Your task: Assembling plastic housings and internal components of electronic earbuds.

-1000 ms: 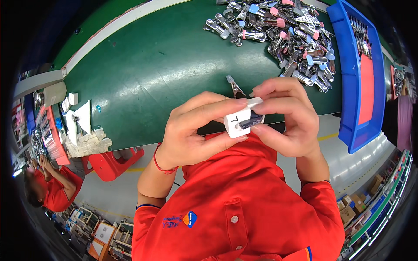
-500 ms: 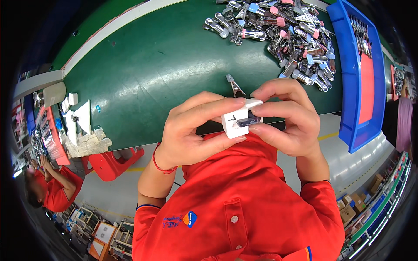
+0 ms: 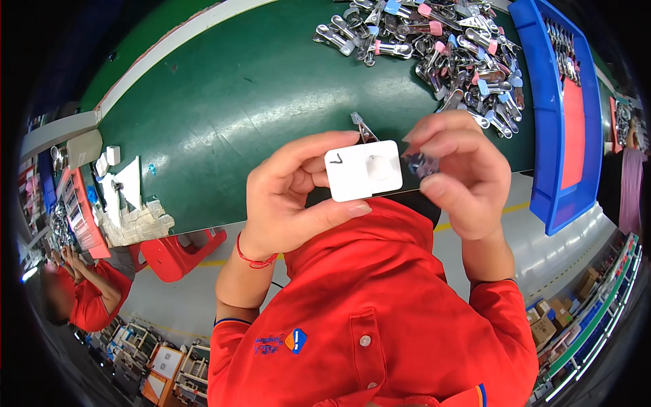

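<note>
My left hand point(image 3: 283, 188) is closed around a small white plastic block point(image 3: 348, 179), thumb at its lower edge and fingers behind. The block's broad face is turned up, with a shallow round hollow on its right half and a dark pen mark at its left. Just right of it, my right hand point(image 3: 470, 178) pinches a small dark clip point(image 3: 422, 165), smeared by motion and apart from the block. Behind the block a metal clip point(image 3: 363, 126) shows on the green table point(image 3: 224, 122), its lower part hidden.
A heap of metal clips point(image 3: 468, 57) with pink and blue tips covers the far right. Beside it stands a blue tray point(image 3: 548, 149) holding a row of clips and a red sheet. White pieces point(image 3: 122, 193) lie at the left edge, near a red stool point(image 3: 173, 258) and a seated person point(image 3: 95, 298).
My right hand has drawn the dark clip off the block to the right. The block has moved slightly left and turned, so its hollowed face shows.
</note>
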A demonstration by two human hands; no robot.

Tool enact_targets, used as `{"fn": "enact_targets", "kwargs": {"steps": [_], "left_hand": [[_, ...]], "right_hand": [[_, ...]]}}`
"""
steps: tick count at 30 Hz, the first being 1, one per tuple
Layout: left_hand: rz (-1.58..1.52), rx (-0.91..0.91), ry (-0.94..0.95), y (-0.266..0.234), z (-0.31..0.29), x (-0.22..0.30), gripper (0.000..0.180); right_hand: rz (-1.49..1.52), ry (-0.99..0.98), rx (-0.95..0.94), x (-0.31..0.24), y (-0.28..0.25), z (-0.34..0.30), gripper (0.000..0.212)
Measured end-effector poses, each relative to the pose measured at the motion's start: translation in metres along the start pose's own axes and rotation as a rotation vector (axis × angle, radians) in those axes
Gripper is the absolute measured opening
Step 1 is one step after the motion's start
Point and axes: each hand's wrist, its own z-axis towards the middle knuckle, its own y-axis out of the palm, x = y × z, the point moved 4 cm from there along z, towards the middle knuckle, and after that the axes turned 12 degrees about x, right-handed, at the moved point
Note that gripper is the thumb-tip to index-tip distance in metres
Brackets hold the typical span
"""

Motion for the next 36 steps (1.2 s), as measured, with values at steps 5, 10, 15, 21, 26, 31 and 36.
{"fn": "enact_targets", "kwargs": {"steps": [5,10,15,21,26,31,36], "left_hand": [[-0.109,-0.058,-0.083,-0.004,0.0,-0.001,0.065],[-0.132,-0.048,-0.081,0.0,-0.001,0.0,0.064],[0.04,-0.039,0.032,0.003,0.003,0.006,0.061],[0.179,-0.113,0.22,0.003,0.003,0.01,0.057],[0.272,-0.126,0.298,0.003,0.003,0.013,0.055],[0.283,-0.118,0.287,0.005,0.004,0.013,0.054],[0.278,-0.141,0.265,0.007,0.005,0.013,0.057]], "right_hand": [[0.167,0.188,0.056,0.005,-0.002,-0.001,0.022],[0.061,0.101,-0.033,-0.003,0.003,0.002,0.024],[-0.202,-0.097,-0.097,-0.017,0.01,0.001,0.027],[-0.373,-0.334,-0.187,-0.02,0.013,0.001,0.031],[-0.292,-0.345,-0.199,-0.02,0.011,-0.001,0.034],[-0.146,-0.111,-0.127,-0.019,0.007,0.002,0.033],[-0.124,-0.045,-0.07,-0.014,0.008,0.0,0.031]]}}
